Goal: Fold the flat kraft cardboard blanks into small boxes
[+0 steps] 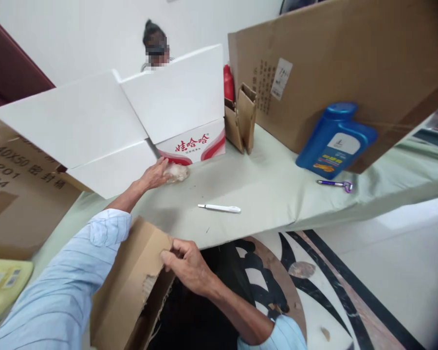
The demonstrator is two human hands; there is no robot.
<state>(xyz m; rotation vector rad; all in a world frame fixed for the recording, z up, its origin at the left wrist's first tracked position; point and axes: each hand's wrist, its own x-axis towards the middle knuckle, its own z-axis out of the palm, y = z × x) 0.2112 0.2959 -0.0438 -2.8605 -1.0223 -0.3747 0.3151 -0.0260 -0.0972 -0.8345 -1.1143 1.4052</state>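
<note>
My left hand [155,175] reaches across the table with its fingers stretched out. Its fingertips touch a crumpled wad of clear plastic [177,173], which lies against the white carton. Pinched in my right hand [190,266] is the upper edge of a brown cardboard box [129,282], tilted at the table's front edge below my left arm. This box has a torn, ragged side; its lower part runs out of view. A white-handled craft knife [222,208] lies on the table between and beyond my hands.
A white carton [190,146] with raised flaps stands ahead. A large brown box [314,63], blue bottle [336,141] and purple razor [335,185] are right. Folded cardboard [245,119] stands by a red bottle [228,82]. Left are another box [18,194] and yellow bottle [5,287]. A person [155,46] is behind.
</note>
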